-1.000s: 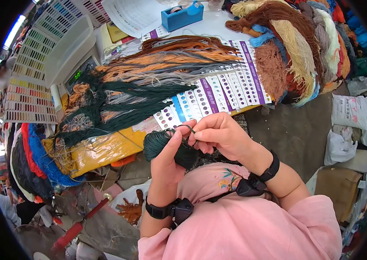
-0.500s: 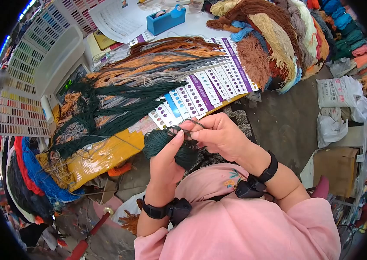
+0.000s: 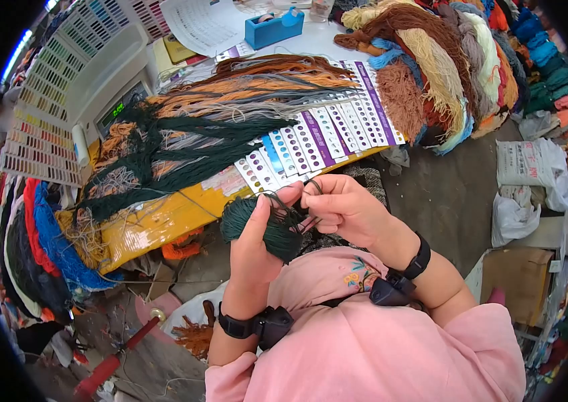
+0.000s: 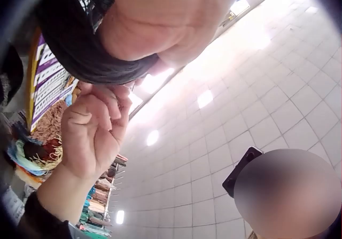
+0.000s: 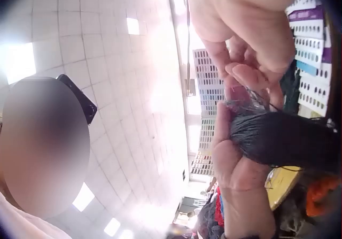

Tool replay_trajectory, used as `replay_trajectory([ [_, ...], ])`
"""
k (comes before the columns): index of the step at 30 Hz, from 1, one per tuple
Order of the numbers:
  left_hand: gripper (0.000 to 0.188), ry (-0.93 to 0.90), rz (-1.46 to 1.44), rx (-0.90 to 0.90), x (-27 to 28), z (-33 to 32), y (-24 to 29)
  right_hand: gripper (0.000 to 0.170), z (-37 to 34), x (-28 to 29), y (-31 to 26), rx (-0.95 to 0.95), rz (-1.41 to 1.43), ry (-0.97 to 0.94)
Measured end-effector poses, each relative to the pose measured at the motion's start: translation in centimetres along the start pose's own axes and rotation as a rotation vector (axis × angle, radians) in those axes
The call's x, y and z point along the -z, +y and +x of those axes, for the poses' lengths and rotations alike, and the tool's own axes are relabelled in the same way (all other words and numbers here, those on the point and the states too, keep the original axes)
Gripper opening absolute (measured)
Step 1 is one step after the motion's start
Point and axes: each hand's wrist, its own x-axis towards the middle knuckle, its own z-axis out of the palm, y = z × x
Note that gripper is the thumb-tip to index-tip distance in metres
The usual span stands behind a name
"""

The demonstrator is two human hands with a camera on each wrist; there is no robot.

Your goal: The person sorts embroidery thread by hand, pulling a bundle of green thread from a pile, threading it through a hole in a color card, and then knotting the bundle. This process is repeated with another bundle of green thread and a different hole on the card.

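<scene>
A bundle of dark green yarn (image 3: 277, 234) lies in the left hand (image 3: 257, 251), whose thumb and fingers are curled round it. The right hand (image 3: 354, 213) pinches a dark strand between thumb and forefinger just right of the left fingertips. In the right wrist view the yarn bundle (image 5: 283, 140) crosses the left palm (image 5: 238, 167), and the right hand (image 5: 246, 30) is close above it. Seen from the left wrist, the right hand (image 4: 93, 129) has curled fingers beside the yarn (image 4: 80, 46).
Loose orange, grey and dark green yarn (image 3: 197, 164) covers the yellow-edged table (image 3: 143, 231). Colour sample cards (image 3: 327, 137), a blue tape dispenser (image 3: 274, 28) and a scale (image 3: 120, 110) are also there. Thick yarn hanks (image 3: 441, 60) hang at the right, with white bags (image 3: 525, 164) beyond.
The right hand has turned slightly and raised a small loop of strand by the left fingertips. The left hand still grips the bundle. The head view has shifted a little.
</scene>
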Motion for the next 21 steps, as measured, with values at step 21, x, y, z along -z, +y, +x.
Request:
replay_trajectory([
  [21, 0.017, 0.149, 0.026, -0.16, -3.6, 0.2, -2.6, 0.012, -1.0, 1.3, -2.0, 0.009, -0.062, -0.091],
])
